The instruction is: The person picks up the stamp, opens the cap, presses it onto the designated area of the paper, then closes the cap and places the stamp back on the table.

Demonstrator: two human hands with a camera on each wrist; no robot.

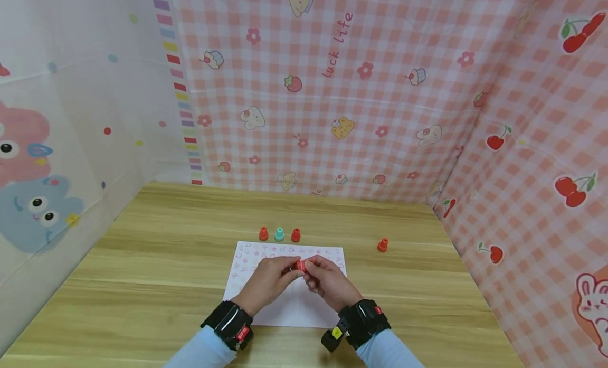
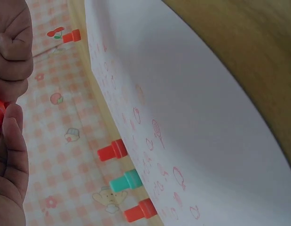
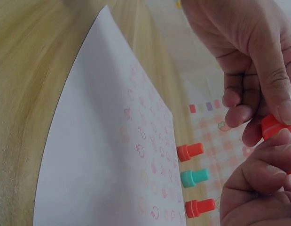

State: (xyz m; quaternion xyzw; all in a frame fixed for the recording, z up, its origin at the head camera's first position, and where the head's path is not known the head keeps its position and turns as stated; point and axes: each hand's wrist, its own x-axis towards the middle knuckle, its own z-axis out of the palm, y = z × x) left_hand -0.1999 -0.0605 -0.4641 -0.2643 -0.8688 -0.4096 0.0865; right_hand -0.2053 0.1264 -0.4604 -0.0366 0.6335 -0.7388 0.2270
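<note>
- Between seven and eight o'clock, and between four and five, on a dial centred on the small red plastic cylinder (image 1: 301,265) in the head view, pale-blue sleeves (image 1: 201,349) end at black wrist straps (image 1: 229,323).
- At eight o'clock, the left hand (image 1: 266,279) pinches the cylinder between thumb and fingertips.
- At four o'clock, the right hand (image 1: 331,284) pinches its other side, remaining fingers curled.
- At dial centre, above a white rectangular paper sheet (image 1: 294,311), the cylinder shows bright red, glossy and rounded, with a paler line across it; fingers cover much of the rest.
- Beneath, the sheet lies on a wood-grain tabletop (image 1: 427,294), pinkish-red outlines (image 3: 140,150), some ring-like, across its far part.
- Almost at three, a lone red stepped plastic piece (image 1: 382,245) stands upright, wide-based and narrow-topped.
- Just past the sheet's far edge stand a red stepped piece (image 1: 263,234) at ten, a turquoise stepped piece (image 1: 279,234) at eleven and another red stepped piece (image 1: 296,235) at twelve.
- Farthest, around twelve, hangs a pink-and-white checked cloth (image 1: 380,40).
</note>
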